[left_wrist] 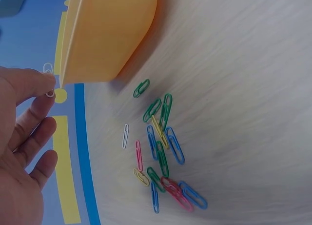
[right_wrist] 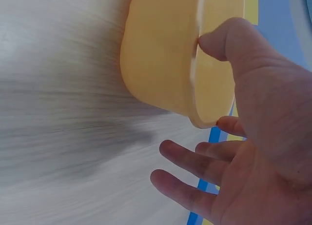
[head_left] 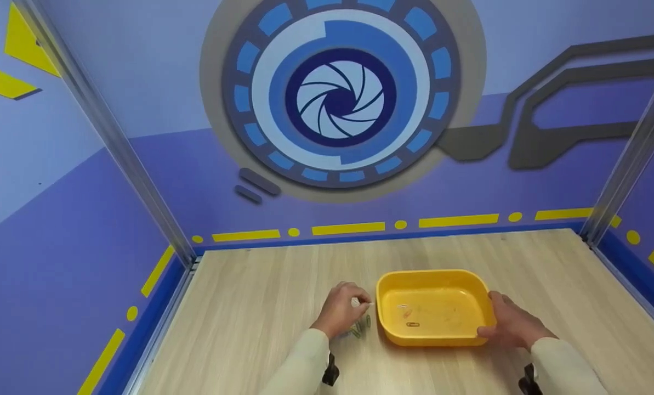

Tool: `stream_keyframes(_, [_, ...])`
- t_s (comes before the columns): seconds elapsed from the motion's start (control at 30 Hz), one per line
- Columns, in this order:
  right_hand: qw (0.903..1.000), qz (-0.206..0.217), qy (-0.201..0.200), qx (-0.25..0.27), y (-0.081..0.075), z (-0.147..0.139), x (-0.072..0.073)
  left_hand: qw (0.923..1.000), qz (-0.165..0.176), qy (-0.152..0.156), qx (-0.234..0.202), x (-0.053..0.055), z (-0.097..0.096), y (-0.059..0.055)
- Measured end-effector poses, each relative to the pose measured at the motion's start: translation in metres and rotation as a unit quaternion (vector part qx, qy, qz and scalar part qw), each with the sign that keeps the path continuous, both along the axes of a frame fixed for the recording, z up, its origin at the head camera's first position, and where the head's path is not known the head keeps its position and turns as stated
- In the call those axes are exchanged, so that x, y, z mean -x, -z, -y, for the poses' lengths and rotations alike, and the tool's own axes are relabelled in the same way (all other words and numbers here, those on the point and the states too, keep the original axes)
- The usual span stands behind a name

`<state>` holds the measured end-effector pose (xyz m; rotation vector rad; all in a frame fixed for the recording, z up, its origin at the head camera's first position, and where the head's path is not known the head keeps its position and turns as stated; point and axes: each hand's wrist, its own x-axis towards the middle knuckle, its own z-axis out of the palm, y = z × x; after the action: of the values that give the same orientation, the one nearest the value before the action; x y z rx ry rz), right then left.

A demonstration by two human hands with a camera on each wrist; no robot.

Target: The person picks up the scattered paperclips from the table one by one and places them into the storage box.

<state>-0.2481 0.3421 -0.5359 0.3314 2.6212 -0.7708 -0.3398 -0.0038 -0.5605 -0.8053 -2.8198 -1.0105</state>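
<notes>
My left hand pinches a white paper clip between thumb and forefinger, just off the left rim of a yellow plastic box. The other left fingers are loosely bent. My right hand holds the box at its right end, with the thumb on the rim and the forefinger at the far corner; the remaining fingers stretch out beside it. Inside the box lie a few clips, among them a dark one. Below the left hand, several loose paper clips in green, blue, red, yellow and white lie on the table.
The pale wood-grain table carries the box and the clips. Blue-purple printed panels with metal corner posts enclose it at the back and both sides.
</notes>
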Motion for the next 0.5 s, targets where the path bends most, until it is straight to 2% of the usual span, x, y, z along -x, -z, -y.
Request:
stream_keyframes(0.23, [0.9999,0.003,-0.009,-0.005,-0.0008,-0.0004,0.0015,1.0,-0.008,0.001,0.001,0.0005,-0.0022,0.0])
stream_keyframes(0.5, [0.9996,0.029,-0.001,-0.008,-0.0022,-0.0005,0.0033,1.0,0.008,0.005,0.0,0.0012,-0.0084,-0.0001])
